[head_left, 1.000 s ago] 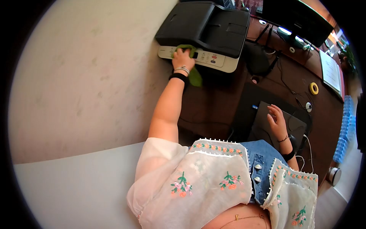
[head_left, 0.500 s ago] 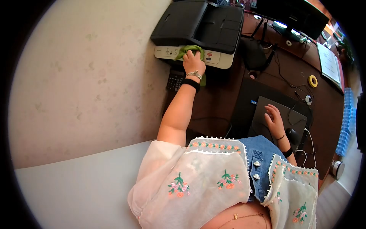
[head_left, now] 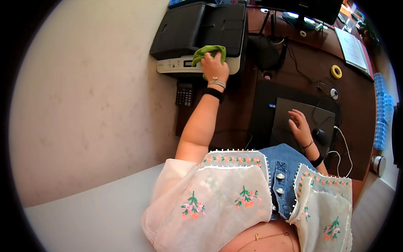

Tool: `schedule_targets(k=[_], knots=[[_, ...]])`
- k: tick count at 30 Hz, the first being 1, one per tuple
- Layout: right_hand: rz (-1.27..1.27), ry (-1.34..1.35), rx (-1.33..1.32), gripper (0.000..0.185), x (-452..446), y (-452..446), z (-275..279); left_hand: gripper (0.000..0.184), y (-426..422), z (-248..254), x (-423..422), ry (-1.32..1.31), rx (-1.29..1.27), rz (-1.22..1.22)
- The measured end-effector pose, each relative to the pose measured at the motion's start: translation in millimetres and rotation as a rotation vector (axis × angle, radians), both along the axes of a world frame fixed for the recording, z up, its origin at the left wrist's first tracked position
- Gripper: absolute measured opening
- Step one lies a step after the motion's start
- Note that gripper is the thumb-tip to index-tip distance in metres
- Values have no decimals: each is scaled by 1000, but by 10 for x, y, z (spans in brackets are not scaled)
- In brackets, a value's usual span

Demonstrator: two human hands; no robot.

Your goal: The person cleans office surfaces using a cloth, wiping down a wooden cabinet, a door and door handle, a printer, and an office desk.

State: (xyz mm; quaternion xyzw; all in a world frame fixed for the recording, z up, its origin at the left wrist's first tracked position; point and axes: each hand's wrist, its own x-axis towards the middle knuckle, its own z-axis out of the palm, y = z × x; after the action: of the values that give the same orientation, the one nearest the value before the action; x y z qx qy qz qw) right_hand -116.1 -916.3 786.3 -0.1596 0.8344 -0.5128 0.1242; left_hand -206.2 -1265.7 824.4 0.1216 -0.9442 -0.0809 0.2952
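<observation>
My left hand (head_left: 215, 69) presses a crumpled green cloth (head_left: 204, 52) against the front control panel (head_left: 171, 64) of a black and white printer (head_left: 178, 29). Its fingers bear on the cloth, toward the right part of the panel, and the small display left of the hand shows. At the right, my right hand (head_left: 299, 126) has its fingers apart and holds nothing. It is over a closed dark laptop (head_left: 285, 113), with a black mouse (head_left: 320, 136) just to its right.
A calculator (head_left: 184, 95) lies below the printer's left end. Further right are a black bag-like object (head_left: 263, 52), loose cables, yellow tape (head_left: 336, 71), papers (head_left: 351, 48) and a monitor (head_left: 323, 10). Blue bottles (head_left: 380, 113) stand beyond the desk (head_left: 357, 103).
My left hand and the cloth have moved right along the printer's panel, uncovering its left buttons and display. The calculator has come into view. My right hand stays over the laptop.
</observation>
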Motion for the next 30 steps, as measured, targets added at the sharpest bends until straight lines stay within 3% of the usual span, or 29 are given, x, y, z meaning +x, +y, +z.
schedule_targets(k=[3,9,18,23,27,30], knots=[[5,9,10,31,-24,8,9,40,314,-31,141,0,62,-142],[-14,106,-10,31,-81,-33,113,39,129,12,185,-215,-8,45],[-4,20,33,31,4,53,0,33,338,-109,113,-197,-86,69],[60,23,-10,31,-22,-73,17,39,527,-168,157,-227,-255,-76],[86,166,31,31,-142,-122,170,43,381,-135,177,-163,-187,-113],[39,115,-11,31,-141,-81,291,46,172,-173,220,-134,-195,-90]])
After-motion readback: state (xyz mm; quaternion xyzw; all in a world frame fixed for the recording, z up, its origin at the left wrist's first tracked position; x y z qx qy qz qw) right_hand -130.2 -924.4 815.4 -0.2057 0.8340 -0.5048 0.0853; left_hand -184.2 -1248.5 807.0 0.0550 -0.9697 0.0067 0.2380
